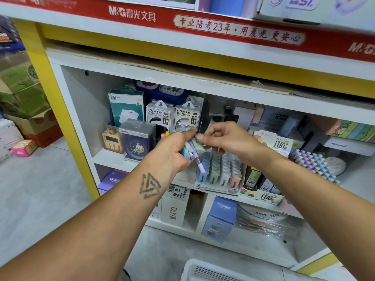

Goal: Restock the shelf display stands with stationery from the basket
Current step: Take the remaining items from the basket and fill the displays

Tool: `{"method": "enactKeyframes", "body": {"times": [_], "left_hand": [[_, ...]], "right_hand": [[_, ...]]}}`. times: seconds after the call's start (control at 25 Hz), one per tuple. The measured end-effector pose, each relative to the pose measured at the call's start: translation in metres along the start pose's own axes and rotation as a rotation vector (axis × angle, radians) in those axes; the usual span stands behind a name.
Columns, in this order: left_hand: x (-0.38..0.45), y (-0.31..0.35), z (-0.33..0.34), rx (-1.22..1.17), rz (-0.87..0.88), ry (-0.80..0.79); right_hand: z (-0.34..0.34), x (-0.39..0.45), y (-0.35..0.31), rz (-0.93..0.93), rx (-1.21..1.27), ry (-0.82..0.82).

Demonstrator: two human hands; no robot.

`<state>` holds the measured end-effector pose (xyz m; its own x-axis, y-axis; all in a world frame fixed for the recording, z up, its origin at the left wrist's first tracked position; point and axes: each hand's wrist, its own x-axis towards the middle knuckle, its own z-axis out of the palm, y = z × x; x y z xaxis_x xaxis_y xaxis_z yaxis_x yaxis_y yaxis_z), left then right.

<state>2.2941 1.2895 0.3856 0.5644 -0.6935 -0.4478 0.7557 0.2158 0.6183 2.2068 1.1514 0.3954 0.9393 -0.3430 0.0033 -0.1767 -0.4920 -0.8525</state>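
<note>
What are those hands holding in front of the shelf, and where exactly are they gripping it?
The left hand grips a small bunch of pastel stationery, pens among it, around its middle. The right hand pinches the bunch's upper end.

Red shelf banner (203, 27) at 12 o'clock says "M&G"; two white boxes (174, 116) below read "POWER BANK"; blue box (222, 216) at 5 o'clock says "CRUHRE".

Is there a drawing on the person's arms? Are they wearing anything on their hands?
Yes. The left forearm has a dark tattoo of interlocking triangles near the wrist. Both arms are bare, with no sleeves, gloves, rings or watch showing on the left hand or right hand.
</note>
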Motion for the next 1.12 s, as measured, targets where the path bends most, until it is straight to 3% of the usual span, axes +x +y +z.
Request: {"method": "enactKeyframes", "body": {"times": [0.12,0.32,0.56,0.64,0.76,0.88,1.12], "left_hand": [[0.003,-0.002,0.002,-0.021,0.009,0.021],[0.004,-0.004,0.002,-0.086,-0.037,-0.012],[0.005,-0.002,-0.003,-0.080,-0.062,0.022],[0.006,-0.001,-0.004,-0.076,-0.065,0.041],[0.007,0.000,-0.007,-0.079,-0.069,0.065],[0.007,0.001,-0.010,-0.065,-0.075,0.092],[0.010,0.001,-0.009,0.045,-0.079,0.146]], "right_hand": [[0.006,-0.005,-0.003,0.032,-0.088,-0.022],[-0.006,-0.005,-0.001,0.168,0.224,0.063],[-0.020,-0.001,0.009,0.172,0.311,0.150],[-0.026,0.005,0.017,0.162,0.174,0.238],[-0.036,0.015,0.031,0.071,-0.290,0.343],[-0.041,0.022,0.043,-0.025,-0.694,0.337],[-0.025,0.032,0.058,-0.064,-0.968,0.226]]}}
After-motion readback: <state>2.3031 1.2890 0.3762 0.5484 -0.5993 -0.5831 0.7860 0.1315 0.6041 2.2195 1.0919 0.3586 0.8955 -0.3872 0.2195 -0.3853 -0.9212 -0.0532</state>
